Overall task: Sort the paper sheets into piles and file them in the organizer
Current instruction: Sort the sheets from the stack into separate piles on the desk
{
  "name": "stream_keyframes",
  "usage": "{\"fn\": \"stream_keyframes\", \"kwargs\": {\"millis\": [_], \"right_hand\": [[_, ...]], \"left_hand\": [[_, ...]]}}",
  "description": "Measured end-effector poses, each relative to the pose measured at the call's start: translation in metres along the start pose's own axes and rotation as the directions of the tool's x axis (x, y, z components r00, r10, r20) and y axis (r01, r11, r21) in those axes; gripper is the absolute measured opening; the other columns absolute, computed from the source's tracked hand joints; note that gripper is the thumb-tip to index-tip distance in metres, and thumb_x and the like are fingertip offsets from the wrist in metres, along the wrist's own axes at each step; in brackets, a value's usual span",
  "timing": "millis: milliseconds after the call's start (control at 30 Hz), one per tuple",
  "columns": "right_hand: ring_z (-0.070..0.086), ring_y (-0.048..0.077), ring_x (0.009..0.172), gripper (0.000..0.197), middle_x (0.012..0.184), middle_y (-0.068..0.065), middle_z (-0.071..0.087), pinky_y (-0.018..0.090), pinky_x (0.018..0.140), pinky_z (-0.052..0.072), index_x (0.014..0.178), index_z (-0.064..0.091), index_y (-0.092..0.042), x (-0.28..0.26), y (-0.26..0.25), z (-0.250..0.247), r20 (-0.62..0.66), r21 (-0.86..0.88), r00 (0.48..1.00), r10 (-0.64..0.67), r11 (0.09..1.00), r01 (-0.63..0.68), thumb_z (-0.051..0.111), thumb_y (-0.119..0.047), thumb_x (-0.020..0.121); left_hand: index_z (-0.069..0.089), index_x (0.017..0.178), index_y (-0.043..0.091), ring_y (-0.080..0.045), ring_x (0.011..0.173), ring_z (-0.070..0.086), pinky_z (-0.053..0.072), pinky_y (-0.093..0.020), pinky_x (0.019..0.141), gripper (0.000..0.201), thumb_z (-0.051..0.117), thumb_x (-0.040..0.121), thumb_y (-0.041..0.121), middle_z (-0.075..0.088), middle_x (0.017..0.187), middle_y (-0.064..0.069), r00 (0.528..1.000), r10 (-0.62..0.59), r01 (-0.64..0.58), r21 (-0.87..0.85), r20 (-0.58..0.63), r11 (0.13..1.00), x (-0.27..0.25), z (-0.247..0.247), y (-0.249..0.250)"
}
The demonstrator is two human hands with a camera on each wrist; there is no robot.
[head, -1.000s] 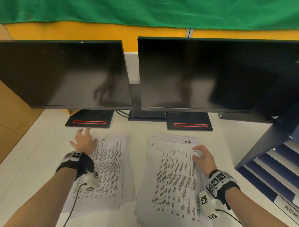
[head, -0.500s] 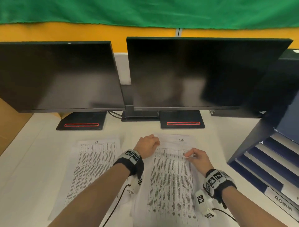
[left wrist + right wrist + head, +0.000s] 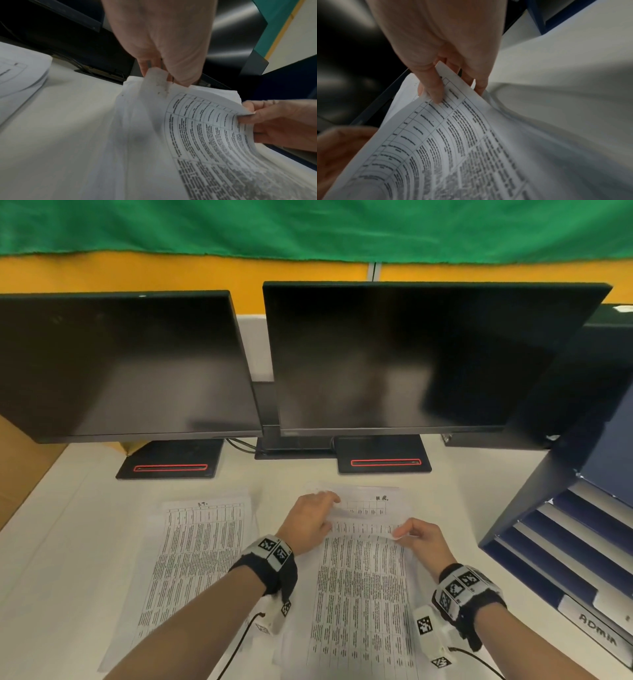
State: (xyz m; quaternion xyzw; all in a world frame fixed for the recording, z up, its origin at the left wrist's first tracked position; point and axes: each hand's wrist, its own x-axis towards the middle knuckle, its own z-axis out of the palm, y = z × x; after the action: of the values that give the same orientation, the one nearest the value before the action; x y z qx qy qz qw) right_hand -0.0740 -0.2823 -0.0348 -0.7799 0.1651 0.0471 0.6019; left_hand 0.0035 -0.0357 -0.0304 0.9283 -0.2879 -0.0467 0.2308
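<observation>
Two piles of printed sheets lie on the white desk: the left pile point(image 3: 191, 570) headed "I.T." and the right pile point(image 3: 359, 604) headed "H.R.". My left hand point(image 3: 310, 523) pinches the far left corner of the top sheet point(image 3: 202, 121) of the right pile. My right hand point(image 3: 423, 537) pinches its far right corner between thumb and fingers point(image 3: 435, 88). The sheet's far edge is lifted and curls toward me, baring the sheet below point(image 3: 370, 505). The dark blue organizer point(image 3: 561, 546) stands at the right, with a lower tray labelled "ADMIN".
Two dark monitors point(image 3: 394, 357) on black stands point(image 3: 383, 455) fill the back of the desk. A cardboard box point(image 3: 20, 470) sits at the far left. Cables run from both wrist units across the paper piles.
My left hand left the left pile and crossed to the right pile, taking the top sheet's far left corner. Both hands have lifted that sheet's far edge toward me.
</observation>
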Motion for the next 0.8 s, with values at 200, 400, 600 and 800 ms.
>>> {"fn": "stream_keyframes", "kwargs": {"millis": [200, 400, 600, 800], "right_hand": [[0.058, 0.020, 0.091, 0.038, 0.100, 0.010, 0.059, 0.026, 0.074, 0.045, 0.103, 0.050, -0.012, -0.006, 0.001, 0.004, -0.137, 0.292, 0.987, 0.081, 0.956, -0.038, 0.065, 0.010, 0.076], [0.060, 0.026, 0.086, 0.014, 0.092, 0.015, 0.065, 0.032, 0.079, 0.048, 0.088, 0.067, -0.003, -0.004, -0.002, 0.002, 0.006, 0.111, 1.000, 0.015, 0.994, -0.015, 0.061, 0.008, 0.080], [0.060, 0.020, 0.084, 0.014, 0.086, 0.005, 0.065, 0.026, 0.076, 0.046, 0.082, 0.068, -0.010, 0.004, 0.003, 0.003, 0.004, -0.024, 1.000, -0.009, 1.000, 0.009, 0.062, 0.003, 0.082], [0.047, 0.016, 0.099, 0.012, 0.104, 0.005, 0.045, 0.021, 0.090, 0.036, 0.078, 0.068, -0.013, 0.003, 0.002, 0.007, -0.093, -0.109, 0.996, -0.012, 0.994, 0.002, 0.067, -0.001, 0.079]], "left_hand": [[0.061, 0.101, 0.015, -0.017, 0.081, 0.057, 0.051, -0.035, 0.077, 0.020, 0.046, 0.097, 0.028, 0.059, 0.096, -0.002, 0.981, 0.148, -0.154, 0.036, 0.127, 0.987, -0.009, 0.010, 0.010], [0.047, 0.125, 0.009, -0.027, 0.100, 0.060, 0.051, -0.034, 0.088, 0.032, 0.036, 0.100, 0.025, 0.041, 0.128, -0.009, 0.974, -0.225, 0.225, -0.075, 0.017, 0.971, 0.017, -0.009, 0.016], [0.042, 0.121, 0.010, -0.025, 0.104, 0.051, 0.051, -0.036, 0.088, 0.031, 0.048, 0.092, 0.019, 0.051, 0.116, -0.010, 0.925, -0.373, 0.356, 0.170, 0.074, 0.919, 0.028, -0.012, 0.005], [0.049, 0.109, 0.014, -0.021, 0.088, 0.055, 0.045, -0.029, 0.071, 0.016, 0.048, 0.093, 0.016, 0.060, 0.100, -0.005, 0.976, -0.206, 0.219, 0.245, -0.078, 0.945, 0.016, -0.011, 0.000]]}}
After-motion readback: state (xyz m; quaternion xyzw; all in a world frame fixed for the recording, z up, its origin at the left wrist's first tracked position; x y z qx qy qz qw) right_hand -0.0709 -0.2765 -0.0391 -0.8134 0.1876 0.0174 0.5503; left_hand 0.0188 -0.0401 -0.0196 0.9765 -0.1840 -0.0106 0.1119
